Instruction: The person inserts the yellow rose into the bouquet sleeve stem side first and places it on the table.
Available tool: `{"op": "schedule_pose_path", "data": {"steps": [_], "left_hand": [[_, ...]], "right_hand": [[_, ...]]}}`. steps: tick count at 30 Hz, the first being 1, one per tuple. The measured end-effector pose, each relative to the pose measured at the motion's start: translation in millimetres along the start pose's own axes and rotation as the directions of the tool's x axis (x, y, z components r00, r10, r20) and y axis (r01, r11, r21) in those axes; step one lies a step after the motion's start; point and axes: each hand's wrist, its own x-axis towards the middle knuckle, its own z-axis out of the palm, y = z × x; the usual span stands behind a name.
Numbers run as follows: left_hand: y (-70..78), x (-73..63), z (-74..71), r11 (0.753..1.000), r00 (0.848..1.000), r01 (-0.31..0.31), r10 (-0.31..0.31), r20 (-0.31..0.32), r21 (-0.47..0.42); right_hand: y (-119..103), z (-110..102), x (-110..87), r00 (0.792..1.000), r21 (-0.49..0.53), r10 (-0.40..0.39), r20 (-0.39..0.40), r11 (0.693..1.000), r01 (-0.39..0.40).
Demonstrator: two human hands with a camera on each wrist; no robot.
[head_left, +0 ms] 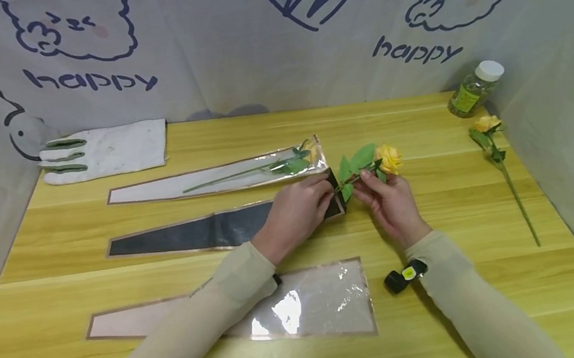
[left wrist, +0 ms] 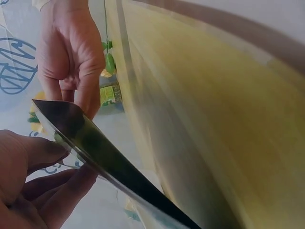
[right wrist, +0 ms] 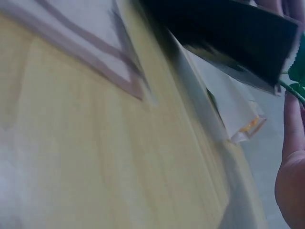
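My left hand (head_left: 296,213) pinches the wide, open end of a black flower sleeve (head_left: 166,239), a long tapered bag with a pale border. That end is raised off the table, as the left wrist view shows of the sleeve (left wrist: 119,157). Between thumb and fingers my right hand (head_left: 392,205) holds a yellow artificial rose (head_left: 389,159) by its stem, just below the bloom. Its green leaves stand outside the sleeve's mouth, and the lower stem runs into the sleeve, hidden there. In the right wrist view a leaf (right wrist: 298,67) shows beside the sleeve's edge.
Behind lies a clear sleeve (head_left: 160,188) with a yellow rose inside. A pinkish clear sleeve (head_left: 327,298) lies flat in front, partly under my left forearm. Another rose (head_left: 512,188) rests at the right, near a white-capped jar (head_left: 473,90). A white glove (head_left: 124,147) is back left.
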Motion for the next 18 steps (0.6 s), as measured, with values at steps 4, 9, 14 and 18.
{"op": "schedule_pose_path", "data": {"steps": [4,9,14,18], "left_hand": [[1.3,0.6,0.0,1.000,1.000,0.006,-0.006,-0.006,0.002],[1.3,-0.5,-0.4,1.000,1.000,0.012,-0.012,-0.002,0.001],[0.0,-2.3,1.6,1.000,1.000,-0.009,0.009,-0.006,0.008],[-0.4,-2.7,1.9,1.000,1.000,-0.006,0.007,-0.007,0.009]], "right_hand": [[2.5,0.8,-0.5,1.000,-0.040,0.017,-0.006,0.999,-0.017],[0.3,1.0,-1.2,1.000,0.029,0.029,0.011,0.999,-0.029],[-0.8,0.9,0.5,0.997,0.061,-0.077,0.029,0.995,0.076],[-1.0,0.2,1.2,0.989,0.018,-0.144,0.018,0.989,0.144]]}}
